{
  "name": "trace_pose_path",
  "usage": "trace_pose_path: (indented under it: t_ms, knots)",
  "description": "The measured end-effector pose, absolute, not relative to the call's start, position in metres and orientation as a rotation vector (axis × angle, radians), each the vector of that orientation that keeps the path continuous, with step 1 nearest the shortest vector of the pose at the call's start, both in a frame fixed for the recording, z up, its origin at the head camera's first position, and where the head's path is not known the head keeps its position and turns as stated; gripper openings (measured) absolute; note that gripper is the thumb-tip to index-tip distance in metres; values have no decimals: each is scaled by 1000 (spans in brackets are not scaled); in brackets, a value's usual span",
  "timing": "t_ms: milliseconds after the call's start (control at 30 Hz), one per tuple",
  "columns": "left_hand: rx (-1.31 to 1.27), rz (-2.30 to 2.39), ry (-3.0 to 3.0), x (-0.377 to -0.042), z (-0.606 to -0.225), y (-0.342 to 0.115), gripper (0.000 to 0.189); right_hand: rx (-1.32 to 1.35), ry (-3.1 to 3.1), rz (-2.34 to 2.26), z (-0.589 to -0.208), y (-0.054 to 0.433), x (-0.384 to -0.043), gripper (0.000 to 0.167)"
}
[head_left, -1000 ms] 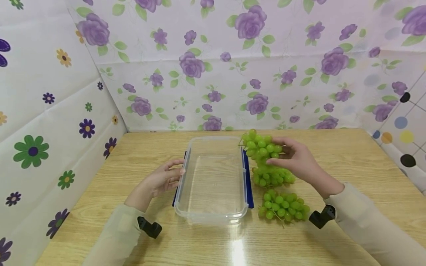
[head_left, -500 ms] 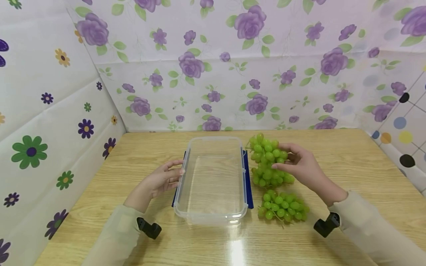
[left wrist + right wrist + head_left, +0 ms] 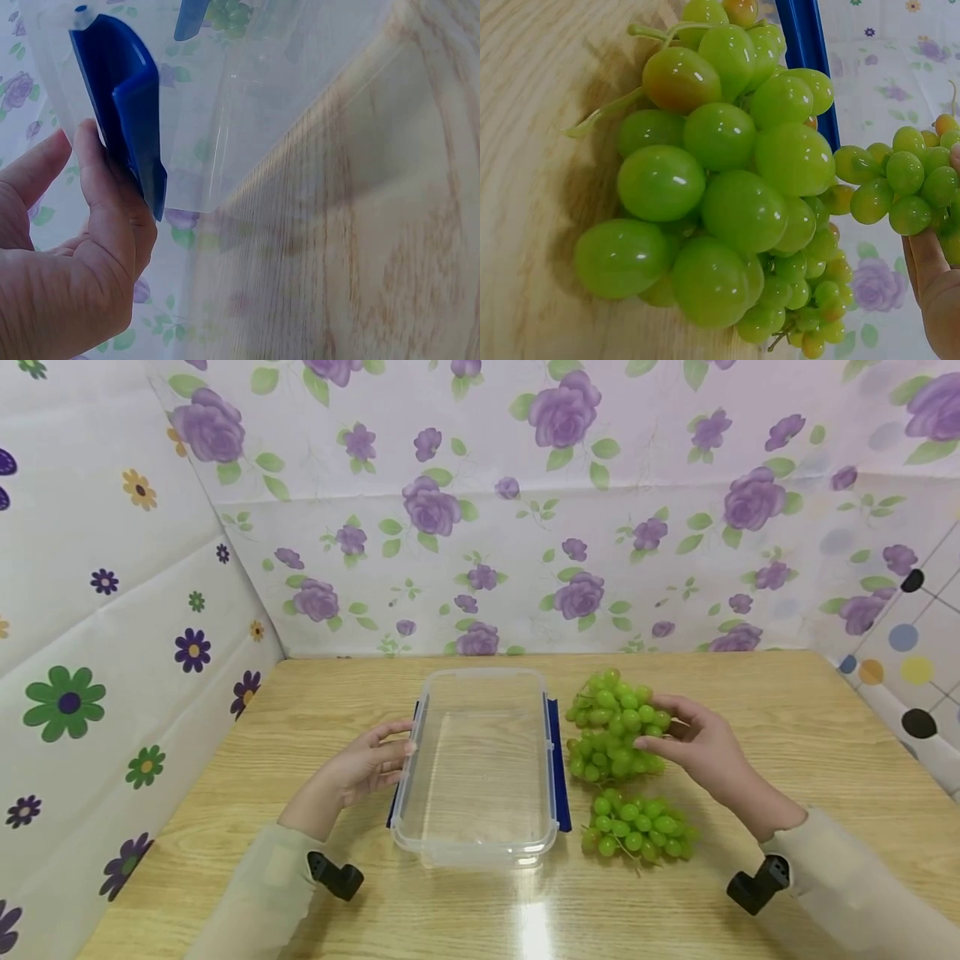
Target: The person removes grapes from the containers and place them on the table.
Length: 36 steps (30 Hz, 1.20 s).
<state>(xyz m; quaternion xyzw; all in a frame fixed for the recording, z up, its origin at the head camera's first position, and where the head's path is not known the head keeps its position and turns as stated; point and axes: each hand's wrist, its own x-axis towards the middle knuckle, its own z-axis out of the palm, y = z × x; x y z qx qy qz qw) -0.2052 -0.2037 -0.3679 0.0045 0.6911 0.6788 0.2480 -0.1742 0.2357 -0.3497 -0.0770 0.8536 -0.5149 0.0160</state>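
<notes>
My right hand (image 3: 693,739) pinches a bunch of green grapes (image 3: 618,702) between thumb and fingers, to the right of the container. That bunch overlaps a second grape bunch (image 3: 611,760) on the table. Nearer to me lies a third grape bunch (image 3: 641,827), large in the right wrist view. A clear plastic container (image 3: 487,847) with no lid on it stands in the middle, its blue side latches (image 3: 558,777) folded outward. My left hand (image 3: 360,764) holds its left side, thumb at the rim and fingers beside the blue latch (image 3: 139,112), which partly hides them.
The wood table (image 3: 255,777) has a floral cloth (image 3: 525,552) at its back edge. A flowered sheet (image 3: 135,635) borders the left and a dotted one (image 3: 911,685) the right. Each wrist wears a black camera (image 3: 757,883).
My right hand has brought its grape bunch right and toward me, from beside the container's far right corner to over the second bunch. The left hand and container stay put.
</notes>
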Motion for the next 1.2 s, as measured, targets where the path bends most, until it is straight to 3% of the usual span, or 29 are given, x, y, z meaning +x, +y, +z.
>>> trace_pose_path:
  t_ms: [1200]
  knots:
    - [-4, 1857, 1874, -204, -366, -202, 62, -48, 2588, -1651, -386, 280, -159, 78]
